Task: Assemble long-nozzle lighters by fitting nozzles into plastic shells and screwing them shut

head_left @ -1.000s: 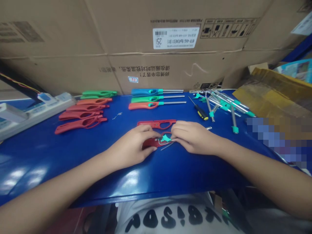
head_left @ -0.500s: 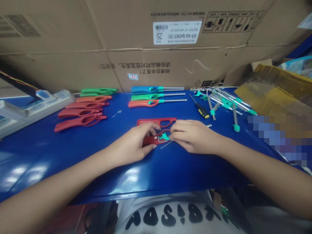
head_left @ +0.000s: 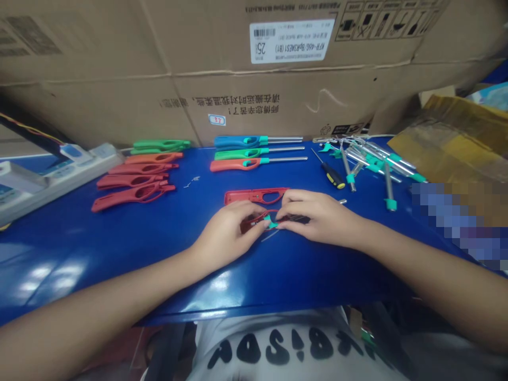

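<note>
In the head view, a red lighter handle half lies on the blue table, with the long opening at its right end partly beside the right knuckles; other places are told from this piece. Just nearer the person than it, between the two hands, is a second red shell with a turquoise trigger in it. The left hand curls loosely around the left part of this shell, fingers bent over the far edge, the thumb reaching to the trigger with a small gap under it. The right hand has its fingers folded, thumb and index tips close together at the trigger's right side; whether they pinch it cannot be told. A thin rod lies nearer the person than the handle half, and a metal tube end shows to its right, past the right hand.

Beyond the handle half, three stick lighters lie in a row, blue, green and orange. To its left are stacked red, orange and green handles; farther left, a white power strip. To its right, beyond the hand, are a black-and-yellow screwdriver and a heap of metal tubes with turquoise parts.
</note>
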Motion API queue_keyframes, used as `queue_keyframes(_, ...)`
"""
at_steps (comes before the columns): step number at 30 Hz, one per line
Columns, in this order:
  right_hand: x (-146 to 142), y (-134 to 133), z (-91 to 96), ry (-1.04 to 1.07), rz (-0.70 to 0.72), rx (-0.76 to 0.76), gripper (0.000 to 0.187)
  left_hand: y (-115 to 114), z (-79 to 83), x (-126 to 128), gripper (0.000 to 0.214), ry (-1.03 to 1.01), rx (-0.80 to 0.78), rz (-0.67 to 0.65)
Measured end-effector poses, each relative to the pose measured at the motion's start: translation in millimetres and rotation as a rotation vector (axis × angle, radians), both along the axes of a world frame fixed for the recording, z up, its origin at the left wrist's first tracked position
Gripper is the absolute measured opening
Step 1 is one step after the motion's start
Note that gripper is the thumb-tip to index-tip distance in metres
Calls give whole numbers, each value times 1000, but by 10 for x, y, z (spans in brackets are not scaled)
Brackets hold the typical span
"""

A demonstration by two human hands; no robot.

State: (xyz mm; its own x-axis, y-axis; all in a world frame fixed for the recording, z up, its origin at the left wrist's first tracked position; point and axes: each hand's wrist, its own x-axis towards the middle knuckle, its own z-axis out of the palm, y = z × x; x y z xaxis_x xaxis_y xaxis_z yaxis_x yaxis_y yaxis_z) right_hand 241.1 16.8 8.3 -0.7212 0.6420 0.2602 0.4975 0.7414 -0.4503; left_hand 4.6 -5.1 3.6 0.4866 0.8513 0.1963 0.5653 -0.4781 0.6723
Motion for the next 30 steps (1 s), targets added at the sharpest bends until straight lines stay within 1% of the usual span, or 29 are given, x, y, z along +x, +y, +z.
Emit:
queue_keyframes(5,13,-14,65,-52,-26,2,9,-4,4,-12,13,-10,-6,-6)
queue_keyframes(9,19,-25,125,-126,-38,72,20,-16,21,-20,12,-6,-12,-17)
queue_keyframes(13,22,-15,115,-151,-30,139,31,-18,25,-21,11,-9,-9,-19)
queue_keyframes(15,21,-10,90,-158,1,172,30,-14,24,-22,9,0,3,-14)
queue_keyframes(18,10,-16,63,-171,28,189,23,-9,20,-23,8,9,25,-11)
queue_keyframes(23,-25,-46,59,-146,13,196,21,-7,16,-21,7,27,62,-13)
queue_keyframes(27,-31,-43,32,-136,-10,198,25,1,2,-20,10,38,102,-16)
queue_keyframes(30,-24,-35,3,-156,-22,212,30,7,-9,-18,12,31,95,-12)
